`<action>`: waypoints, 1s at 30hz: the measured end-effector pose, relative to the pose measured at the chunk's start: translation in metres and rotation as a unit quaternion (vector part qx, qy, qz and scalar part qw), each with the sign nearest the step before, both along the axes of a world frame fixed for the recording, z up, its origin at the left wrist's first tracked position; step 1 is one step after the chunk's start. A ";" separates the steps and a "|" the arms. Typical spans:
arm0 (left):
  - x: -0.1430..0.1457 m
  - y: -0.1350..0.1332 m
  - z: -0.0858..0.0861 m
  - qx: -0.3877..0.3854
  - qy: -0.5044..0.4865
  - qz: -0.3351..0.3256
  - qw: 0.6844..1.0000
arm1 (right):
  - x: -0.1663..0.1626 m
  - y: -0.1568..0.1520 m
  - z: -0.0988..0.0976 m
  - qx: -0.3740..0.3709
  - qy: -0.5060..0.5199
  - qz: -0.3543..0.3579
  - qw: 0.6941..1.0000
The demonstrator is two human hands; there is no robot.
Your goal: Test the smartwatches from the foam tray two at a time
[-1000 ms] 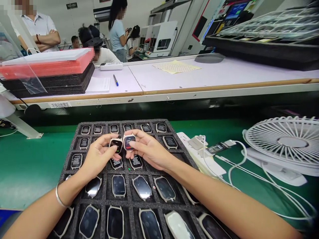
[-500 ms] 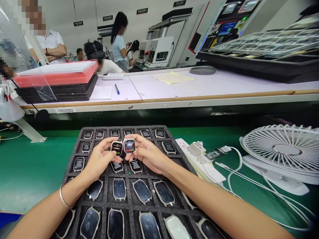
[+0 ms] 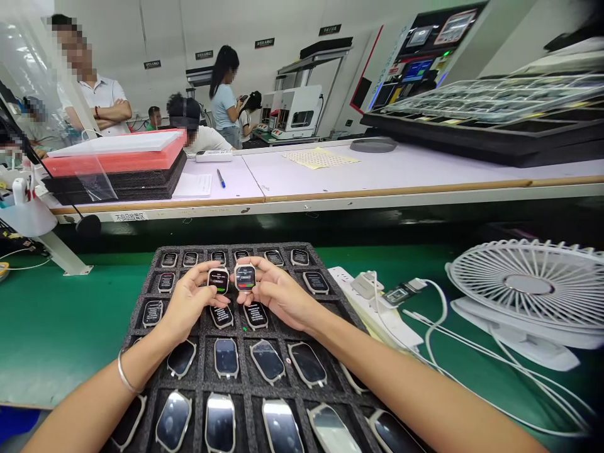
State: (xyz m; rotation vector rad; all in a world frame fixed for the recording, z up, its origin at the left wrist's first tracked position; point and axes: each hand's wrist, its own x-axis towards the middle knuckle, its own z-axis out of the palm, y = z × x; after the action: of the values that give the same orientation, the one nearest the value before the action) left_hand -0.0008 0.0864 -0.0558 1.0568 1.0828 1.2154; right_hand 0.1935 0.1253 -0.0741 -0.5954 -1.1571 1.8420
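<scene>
Drawn slightly apart, two watches (image 3: 218,279) (image 3: 245,275) sit in separate hands (image 3: 189,302) (image 3: 285,296).

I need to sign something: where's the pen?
In the head view, the pen lies left of centre on the pale raised shelf, just right of the white paper, beyond the foam tray.

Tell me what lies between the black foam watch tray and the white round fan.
In the head view, a white oblong power strip, a pale square adapter, a small rectangular black device and white cables lie between tray and fan.
</scene>
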 end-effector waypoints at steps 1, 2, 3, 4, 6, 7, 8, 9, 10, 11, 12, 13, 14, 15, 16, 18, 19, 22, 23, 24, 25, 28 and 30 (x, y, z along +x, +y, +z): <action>-0.001 0.000 0.000 0.001 0.000 0.002 1.000 | 0.000 0.000 0.000 0.001 0.001 -0.001 1.000; -0.001 0.000 0.001 0.002 -0.001 0.005 1.000 | 0.001 0.000 0.000 0.002 0.001 -0.002 1.000; -0.002 0.000 0.001 0.005 -0.003 0.008 1.000 | 0.001 0.001 0.001 0.004 0.002 -0.003 1.000; -0.003 0.000 0.002 0.009 -0.006 0.012 1.000 | 0.002 0.001 0.001 0.005 0.004 -0.005 1.000; -0.005 -0.001 0.004 0.015 -0.011 0.017 1.000 | 0.003 0.002 0.002 0.007 0.006 -0.009 1.000; -0.006 -0.001 0.004 0.016 -0.012 0.018 1.000 | 0.004 0.003 0.002 0.007 0.006 -0.011 1.000; -0.006 0.000 0.005 0.016 -0.013 0.019 1.000 | 0.004 0.003 0.003 0.006 0.006 -0.013 1.000; -0.006 0.000 0.005 0.015 -0.012 0.019 1.000 | 0.005 0.003 0.003 0.005 0.005 -0.015 1.000; -0.006 0.000 0.006 0.014 -0.012 0.019 1.000 | 0.005 0.004 0.003 0.005 0.004 -0.016 1.000; -0.006 0.000 0.006 0.013 -0.011 0.019 1.000 | 0.005 0.004 0.003 0.005 0.003 -0.017 1.000; -0.005 0.000 0.006 0.012 -0.012 0.020 1.000 | 0.006 0.004 0.003 0.006 0.002 -0.017 1.000; -0.005 0.001 0.006 0.011 -0.012 0.021 1.000 | 0.006 0.004 0.003 0.005 0.001 -0.017 1.000; -0.005 0.001 0.006 0.009 -0.013 0.021 1.000 | 0.006 0.004 0.003 0.004 0.002 -0.016 1.000; -0.004 0.001 0.006 0.007 -0.014 0.021 1.000 | 0.006 0.004 0.004 0.002 0.002 -0.015 1.000; -0.004 0.001 0.006 0.004 -0.015 0.021 1.000 | 0.006 0.004 0.004 -0.001 0.003 -0.015 1.000; -0.004 0.001 0.006 0.000 -0.016 0.021 1.000 | 0.006 0.004 0.004 -0.007 0.003 -0.017 1.000; -0.004 0.001 0.006 -0.002 -0.016 0.021 1.000 | 0.006 0.004 0.004 -0.010 0.002 -0.019 1.000; -0.003 0.002 0.006 -0.007 -0.016 0.022 1.000 | 0.006 0.003 0.004 -0.018 -0.008 -0.026 0.999; -0.003 0.002 0.006 -0.009 -0.014 0.023 1.000 | 0.006 0.003 0.004 -0.019 -0.012 -0.028 0.999; -0.003 0.002 0.005 -0.009 -0.013 0.024 1.000 | 0.006 0.003 0.004 -0.020 -0.016 -0.029 0.999; -0.003 0.003 0.005 -0.008 -0.010 0.026 1.000 | 0.006 0.003 0.004 -0.019 -0.021 -0.030 0.999; -0.004 0.003 0.003 0.002 0.007 0.030 1.000 | 0.005 0.002 0.004 -0.014 -0.038 -0.035 0.999; -0.004 0.003 0.002 0.016 0.030 0.030 0.999 | 0.006 0.002 0.005 -0.009 -0.047 -0.036 0.998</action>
State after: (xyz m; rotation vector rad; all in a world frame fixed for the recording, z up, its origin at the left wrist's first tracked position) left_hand -0.0043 0.0897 -0.0539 1.0977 1.1519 1.2598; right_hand 0.1994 0.1269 -0.0687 -0.7326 -1.1666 1.7816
